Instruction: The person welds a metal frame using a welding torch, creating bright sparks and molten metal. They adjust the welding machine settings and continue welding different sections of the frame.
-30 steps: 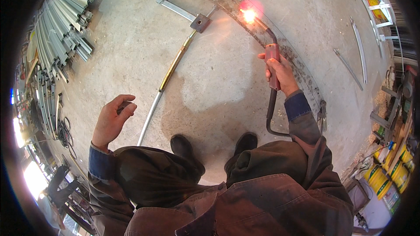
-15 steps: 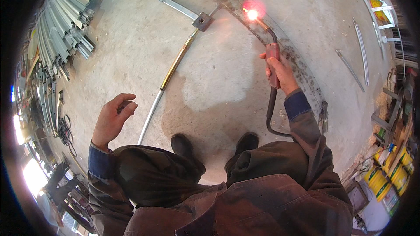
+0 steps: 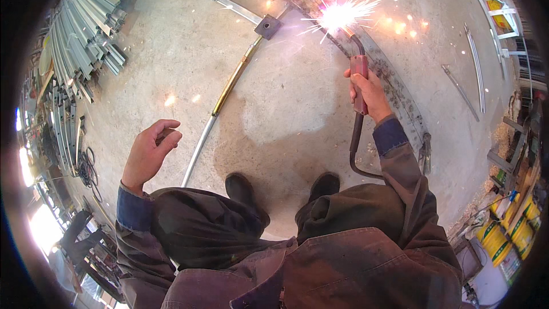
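My right hand is wrapped round the red handle of a welding torch, its thumb along the near side. From the handle a bent neck runs up to a long, dark-stained flat metal bar on the floor. White glare and flying sparks hide the tip and the spot beneath it. At the left, above my knee, my left hand hangs loosely curled, thumb and forefinger apart, with nothing visible in it. A thin rod with a brass-coloured sleeve lies between the hands, a square dark block at its far end.
Stacked metal profiles fill the far left, with a coiled black cable nearer. Loose thin metal strips lie at the right. Yellow containers stand lower right. The torch cable curves toward my right forearm.
The small reddish glow at the torch tip has become a bright white burst, with sparks scattering over the floor. Both hands have kept nearly the same place.
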`<state>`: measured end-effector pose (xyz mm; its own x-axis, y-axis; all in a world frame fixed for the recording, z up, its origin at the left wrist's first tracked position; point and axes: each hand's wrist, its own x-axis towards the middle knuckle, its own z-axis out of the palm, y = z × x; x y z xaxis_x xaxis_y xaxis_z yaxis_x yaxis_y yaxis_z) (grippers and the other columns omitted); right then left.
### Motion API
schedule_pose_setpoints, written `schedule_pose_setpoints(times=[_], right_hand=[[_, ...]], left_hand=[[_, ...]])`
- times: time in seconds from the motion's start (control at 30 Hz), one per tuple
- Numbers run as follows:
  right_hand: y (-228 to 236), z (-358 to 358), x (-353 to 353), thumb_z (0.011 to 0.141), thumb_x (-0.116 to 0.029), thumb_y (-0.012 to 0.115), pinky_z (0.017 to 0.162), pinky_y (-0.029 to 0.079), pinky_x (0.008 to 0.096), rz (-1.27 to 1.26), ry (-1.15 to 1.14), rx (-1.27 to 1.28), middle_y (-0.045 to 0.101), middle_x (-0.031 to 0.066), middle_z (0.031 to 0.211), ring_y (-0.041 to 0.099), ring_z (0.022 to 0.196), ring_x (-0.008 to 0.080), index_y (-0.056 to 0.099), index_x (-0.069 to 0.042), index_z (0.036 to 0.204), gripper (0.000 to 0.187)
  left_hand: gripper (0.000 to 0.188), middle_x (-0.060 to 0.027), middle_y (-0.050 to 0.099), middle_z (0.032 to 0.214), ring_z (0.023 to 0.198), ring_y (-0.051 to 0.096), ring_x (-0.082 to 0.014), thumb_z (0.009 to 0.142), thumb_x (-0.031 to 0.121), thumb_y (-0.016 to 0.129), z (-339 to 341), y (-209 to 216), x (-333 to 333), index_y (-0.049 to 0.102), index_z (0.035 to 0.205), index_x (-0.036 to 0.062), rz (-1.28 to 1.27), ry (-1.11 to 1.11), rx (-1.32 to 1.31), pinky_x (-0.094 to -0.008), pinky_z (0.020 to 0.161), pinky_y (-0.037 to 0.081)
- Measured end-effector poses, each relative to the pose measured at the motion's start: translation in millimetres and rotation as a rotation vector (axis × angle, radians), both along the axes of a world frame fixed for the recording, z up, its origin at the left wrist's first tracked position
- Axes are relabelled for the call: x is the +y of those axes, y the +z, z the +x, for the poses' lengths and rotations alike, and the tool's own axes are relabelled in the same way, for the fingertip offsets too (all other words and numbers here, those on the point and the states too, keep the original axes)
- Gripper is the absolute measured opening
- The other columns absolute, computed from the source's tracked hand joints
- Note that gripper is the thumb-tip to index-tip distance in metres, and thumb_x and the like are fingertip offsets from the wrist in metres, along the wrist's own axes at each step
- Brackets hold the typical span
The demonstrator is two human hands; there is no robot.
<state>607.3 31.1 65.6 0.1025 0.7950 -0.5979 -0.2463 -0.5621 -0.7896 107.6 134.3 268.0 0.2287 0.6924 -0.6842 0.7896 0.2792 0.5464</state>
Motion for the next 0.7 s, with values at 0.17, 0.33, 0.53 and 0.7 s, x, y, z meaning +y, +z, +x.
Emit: schedule_pose_setpoints(times=[0.17,0.33,0.53,0.7], right_hand=[[-4,-5,1,0.101,-0.014,0.059,0.057,0.05,0.0258,-0.009,-0.044,-0.071,0.066,0.0026,0.1,0.058,0.068,0.01,0.059,-0.007,0.126,0.026],[-8,3,2,0.101,-0.014,0.061,0.057,0.051,0.0257,-0.107,0.058,-0.114,0.068,0.0028,0.109,0.058,0.068,0.0097,0.056,-0.007,0.136,0.036],[6,-5,0,0.098,-0.019,0.06,0.052,0.049,0.0307,0.028,-0.067,-0.121,0.062,0.0018,0.079,0.06,0.061,0.0124,0.067,-0.008,0.117,0.022],[9,-8,2,0.099,-0.018,0.062,0.055,0.051,0.0303,0.023,-0.042,-0.083,0.065,0.0048,0.09,0.06,0.064,0.0138,0.064,-0.008,0.122,0.025]], left_hand=[[0.029,-0.0073,0.074,0.101,0.093,0.068,-0.0127,0.103,0.016,0.069,3,5,-3,0.068,0.127,0.0005,0.029,0.005,0.008,-0.0287,0.081,0.057],[0.031,-0.0092,0.074,0.102,0.094,0.07,-0.0157,0.102,0.019,0.07,0,1,-4,0.068,0.127,0.0002,0.063,-0.034,0.029,-0.0317,0.084,0.058],[0.035,-0.0096,0.074,0.102,0.095,0.07,-0.0151,0.101,0.02,0.071,1,-2,-3,0.067,0.129,-0.0007,0.047,-0.014,0.007,-0.0322,0.086,0.058],[0.032,-0.0076,0.074,0.102,0.093,0.069,-0.0134,0.101,0.016,0.071,-3,0,-5,0.067,0.128,-0.0007,0.04,0.016,-0.004,-0.03,0.085,0.057]])
